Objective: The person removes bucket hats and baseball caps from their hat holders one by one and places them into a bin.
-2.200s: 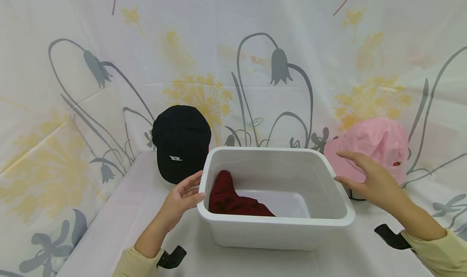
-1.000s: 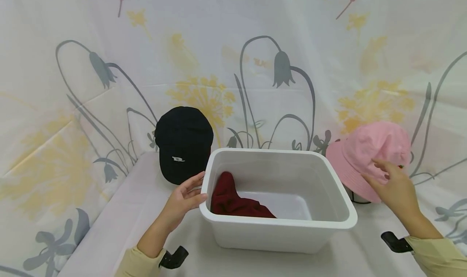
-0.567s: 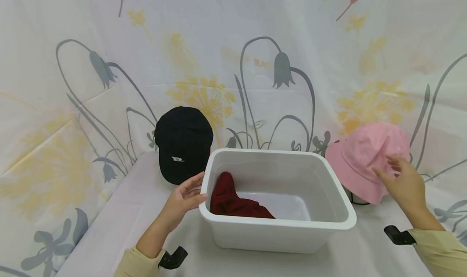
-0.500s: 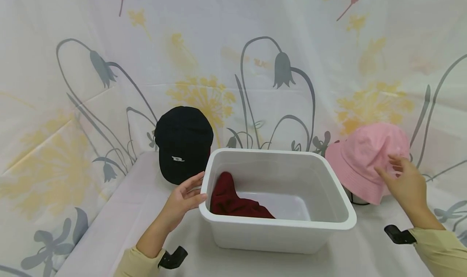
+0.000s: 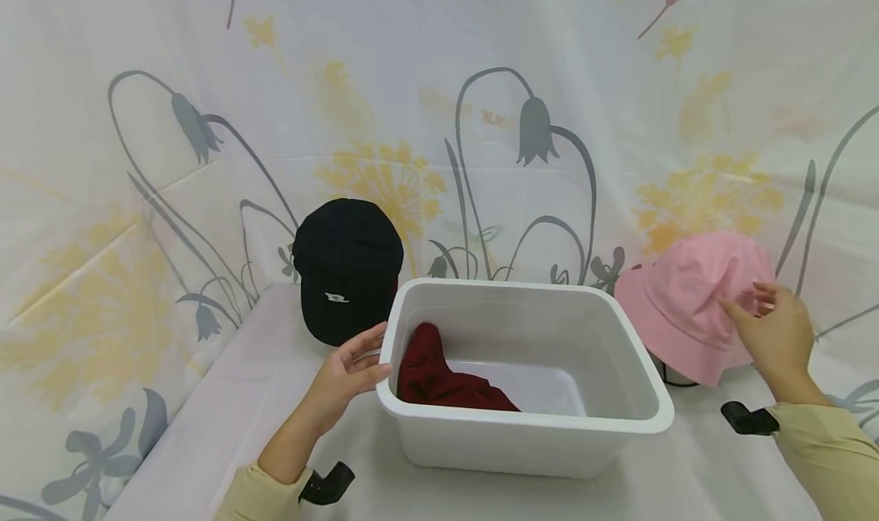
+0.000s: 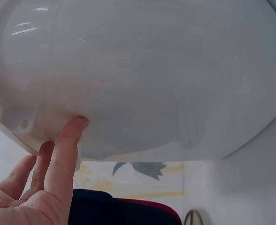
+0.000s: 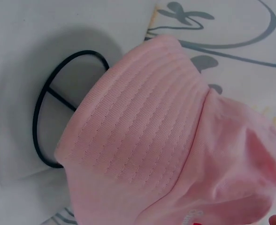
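Note:
A white plastic tub [image 5: 525,445] stands in the middle of the head view, with a crumpled dark red cloth item [image 5: 439,380] at its left end. My left hand [image 5: 341,376] touches the tub's left side, its extended fingers against the outer wall under the rim. To the right, a pink bucket hat [image 5: 676,300] sits on a black wire stand [image 7: 36,117]. Beside the hat's crown is my right hand [image 5: 779,330], thumb and fingers bent and apart. Only its fingertips show in the right wrist view, at the edge; whether they touch the fabric I cannot tell.
A black cap [image 5: 346,269] with a small white emblem stands behind the tub's left end. A white cloth [image 5: 226,422] covers the tabletop. Behind everything hangs a flower-printed curtain [image 5: 412,63].
My right hand has moved from beside the tub's right rim, across the front of the pink bucket hat, to the right of its crown. The left hand stays at the tub.

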{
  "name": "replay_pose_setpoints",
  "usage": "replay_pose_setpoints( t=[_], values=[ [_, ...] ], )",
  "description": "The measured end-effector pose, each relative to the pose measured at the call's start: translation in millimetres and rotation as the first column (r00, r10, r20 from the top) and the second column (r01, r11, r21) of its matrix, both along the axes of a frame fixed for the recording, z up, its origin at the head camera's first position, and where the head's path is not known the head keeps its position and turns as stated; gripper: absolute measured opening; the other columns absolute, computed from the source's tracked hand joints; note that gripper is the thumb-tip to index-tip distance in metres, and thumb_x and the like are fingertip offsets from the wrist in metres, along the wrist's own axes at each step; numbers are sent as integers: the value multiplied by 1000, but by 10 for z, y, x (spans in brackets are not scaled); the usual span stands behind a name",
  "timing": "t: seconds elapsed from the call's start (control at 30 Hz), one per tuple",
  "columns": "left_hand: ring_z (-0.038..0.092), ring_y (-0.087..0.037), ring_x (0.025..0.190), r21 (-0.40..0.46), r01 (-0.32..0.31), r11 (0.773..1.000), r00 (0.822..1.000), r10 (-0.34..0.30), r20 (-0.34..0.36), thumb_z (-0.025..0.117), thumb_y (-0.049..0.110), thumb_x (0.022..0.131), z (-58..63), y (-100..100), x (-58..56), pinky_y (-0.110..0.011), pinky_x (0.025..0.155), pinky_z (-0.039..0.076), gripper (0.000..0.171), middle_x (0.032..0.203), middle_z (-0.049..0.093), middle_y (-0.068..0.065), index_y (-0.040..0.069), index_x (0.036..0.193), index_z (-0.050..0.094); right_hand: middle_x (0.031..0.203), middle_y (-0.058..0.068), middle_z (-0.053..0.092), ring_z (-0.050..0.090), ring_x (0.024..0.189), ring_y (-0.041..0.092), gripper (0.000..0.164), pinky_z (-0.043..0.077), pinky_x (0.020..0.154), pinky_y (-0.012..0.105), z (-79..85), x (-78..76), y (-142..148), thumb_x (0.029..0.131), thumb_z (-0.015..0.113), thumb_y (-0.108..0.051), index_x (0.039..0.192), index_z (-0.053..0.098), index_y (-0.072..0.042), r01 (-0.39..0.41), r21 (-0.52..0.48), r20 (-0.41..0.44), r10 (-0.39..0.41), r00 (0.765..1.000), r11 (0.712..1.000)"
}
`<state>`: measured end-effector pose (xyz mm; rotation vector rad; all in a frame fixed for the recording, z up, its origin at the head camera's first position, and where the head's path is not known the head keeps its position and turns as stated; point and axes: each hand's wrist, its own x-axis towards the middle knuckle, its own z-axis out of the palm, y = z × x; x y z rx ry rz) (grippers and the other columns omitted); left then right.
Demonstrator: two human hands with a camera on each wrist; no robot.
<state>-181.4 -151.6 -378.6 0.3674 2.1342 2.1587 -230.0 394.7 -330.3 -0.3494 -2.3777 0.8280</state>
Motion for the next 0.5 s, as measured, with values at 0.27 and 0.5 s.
replay_pose_setpoints(
  t=[0.27,0.5],
  values=[
    [52,-35,114,4,5,1000,1000,-5,-2,67,11,84,-9,-4,-5,-44,86,48,63,132,46,-21,5,140,39,111,27,49,39,74,5,68,34,58,23,57,-100,57,85,64,-33,131,40,12,3,-55,90,1,996,998],
    [51,-36,114,5,11,1000,1000,-11,-5,67,11,84,-10,-13,-7,-44,85,49,63,132,45,-22,5,140,39,93,21,51,39,60,-2,63,38,47,15,62,-178,95,84,65,-28,127,43,12,-35,-60,85,40,996,998]
  ],
)
